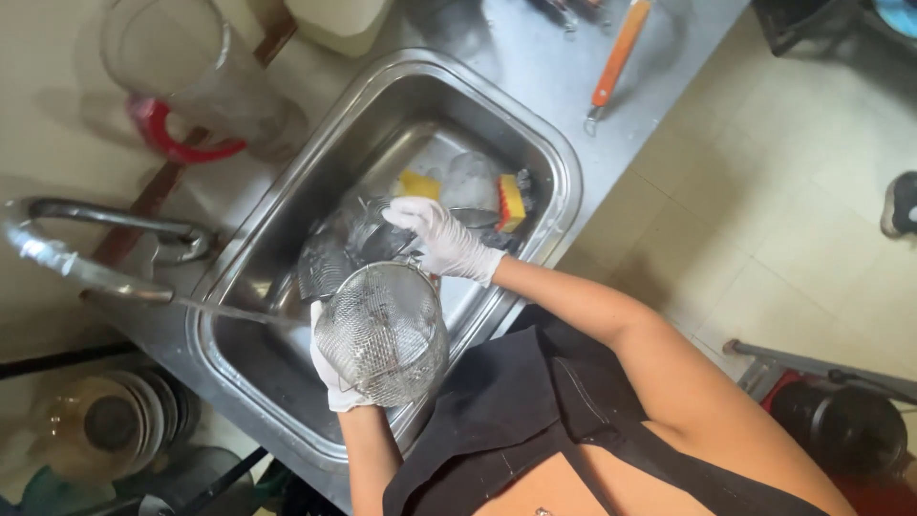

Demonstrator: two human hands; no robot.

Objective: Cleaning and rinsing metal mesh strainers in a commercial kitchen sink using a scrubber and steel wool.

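I looked down on a steel tabletop with a sink (549,153) set in it, pale floor tiles to the right. At far left, a curved tap (67,263) ran water. My left hand (330,368), gloved, was clamped under a round wire-mesh basket (382,330) held over the basin; it looked light, stiff and wet, best gripped at its rim. My right hand (441,239) closed on its upper edge, though I couldn't tell how firmly. Behind lay yellow sponges (511,203). The utensils beneath were hard to make out.
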